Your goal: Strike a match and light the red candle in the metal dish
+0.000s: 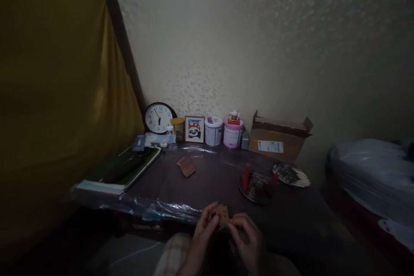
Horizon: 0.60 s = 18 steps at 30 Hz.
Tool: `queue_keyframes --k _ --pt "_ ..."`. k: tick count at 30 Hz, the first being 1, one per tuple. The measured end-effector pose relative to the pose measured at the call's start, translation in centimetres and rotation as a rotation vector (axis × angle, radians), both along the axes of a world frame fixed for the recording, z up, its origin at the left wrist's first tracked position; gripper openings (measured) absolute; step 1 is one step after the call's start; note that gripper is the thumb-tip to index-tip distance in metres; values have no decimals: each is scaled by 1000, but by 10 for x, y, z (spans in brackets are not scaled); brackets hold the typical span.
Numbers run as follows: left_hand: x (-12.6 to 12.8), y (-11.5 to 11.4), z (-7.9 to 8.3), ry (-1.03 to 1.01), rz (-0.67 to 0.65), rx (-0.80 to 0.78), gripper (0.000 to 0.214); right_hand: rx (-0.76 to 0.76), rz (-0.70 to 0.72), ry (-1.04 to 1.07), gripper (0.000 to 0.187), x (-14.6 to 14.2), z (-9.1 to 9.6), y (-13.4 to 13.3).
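Where the dark surface [207,181] meets its near edge, the left hand [202,235] and the right hand [247,237] come together, both pinching a small brown card piece [223,215] held between their fingertips just above that edge. Beyond the piece, farther in on the surface, lie two more brown pieces [186,167], with a round dish [257,187] holding red candles to the right of them and a stack of books [121,172] to their left. Farthest back, against the wall, stand a clock [158,117], a framed panda picture [194,129], two tubs [223,132] and an open cardboard box [278,138].
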<state>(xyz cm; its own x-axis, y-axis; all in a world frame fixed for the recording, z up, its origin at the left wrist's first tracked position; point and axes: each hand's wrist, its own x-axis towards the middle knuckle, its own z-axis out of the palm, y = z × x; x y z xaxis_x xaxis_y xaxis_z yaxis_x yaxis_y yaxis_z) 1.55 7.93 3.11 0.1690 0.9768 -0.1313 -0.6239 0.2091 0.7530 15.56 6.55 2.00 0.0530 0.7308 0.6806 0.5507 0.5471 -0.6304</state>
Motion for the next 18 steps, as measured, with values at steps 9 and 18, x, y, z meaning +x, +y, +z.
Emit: queue_keyframes --k 9,18 --pt "2 9 -18 92 65 57 50 30 12 49 13 0 3 -1" --pt "2 2 -11 -141 -17 -34 25 -120 -75 270 31 9 2 7"
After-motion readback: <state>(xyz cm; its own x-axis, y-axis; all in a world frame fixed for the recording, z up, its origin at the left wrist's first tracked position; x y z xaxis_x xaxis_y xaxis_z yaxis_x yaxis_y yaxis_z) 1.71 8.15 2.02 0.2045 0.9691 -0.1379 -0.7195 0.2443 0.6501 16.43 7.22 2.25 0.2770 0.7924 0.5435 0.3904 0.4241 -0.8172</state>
